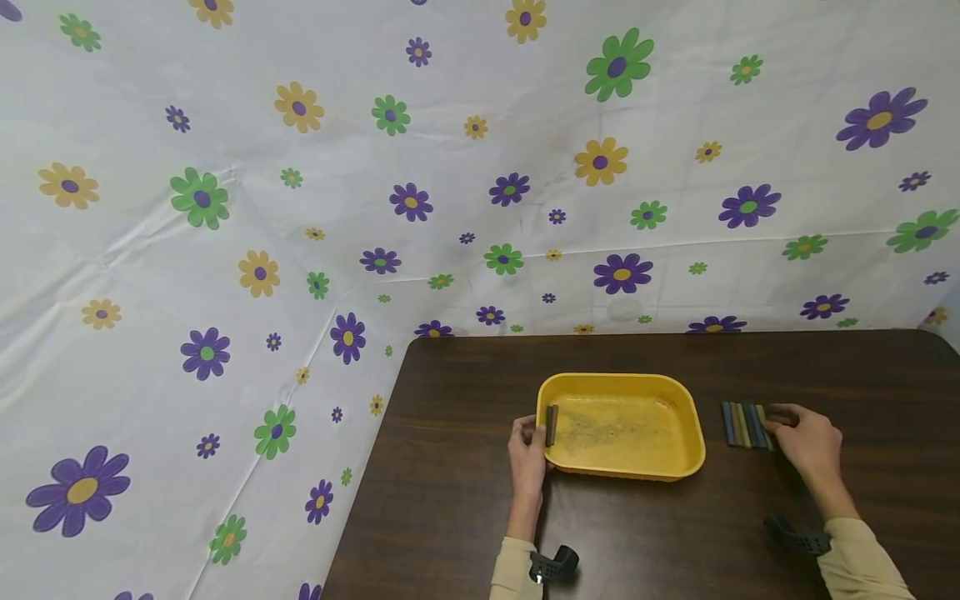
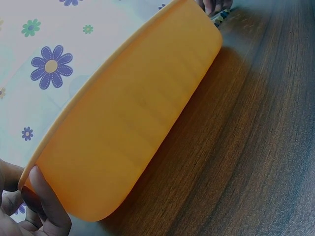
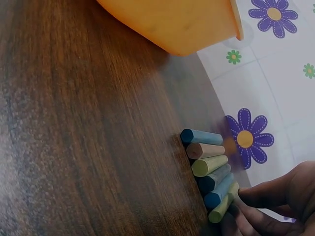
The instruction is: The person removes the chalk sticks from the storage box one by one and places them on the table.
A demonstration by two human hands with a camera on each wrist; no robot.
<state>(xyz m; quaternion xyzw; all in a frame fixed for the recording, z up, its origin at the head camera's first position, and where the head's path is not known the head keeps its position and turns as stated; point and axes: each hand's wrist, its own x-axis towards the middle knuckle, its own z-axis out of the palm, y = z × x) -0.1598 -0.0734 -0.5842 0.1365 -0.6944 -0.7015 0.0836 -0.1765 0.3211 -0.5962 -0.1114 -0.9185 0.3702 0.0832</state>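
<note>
A yellow plastic tray [image 1: 621,472] stands on the table, and my left hand [image 1: 527,458] grips its left rim between thumb and fingers. Inside, against the left wall, lie two dark sticks [image 1: 552,426] side by side. To the right of the tray, several chalk sticks [image 1: 741,425] in blue, pinkish brown and yellow-green form a row. My right hand [image 1: 810,442] pinches the yellow-green chalk [image 3: 221,210] at the row's right end with thumb and fingertips. That chalk lies slightly askew against its blue neighbour [image 3: 216,194] in the right wrist view.
The dark wooden table [image 1: 442,433] reaches back to a white sheet with printed flowers [image 1: 487,167], which hangs behind and along the left side. Black straps with camera mounts [image 1: 553,566] sit on both wrists.
</note>
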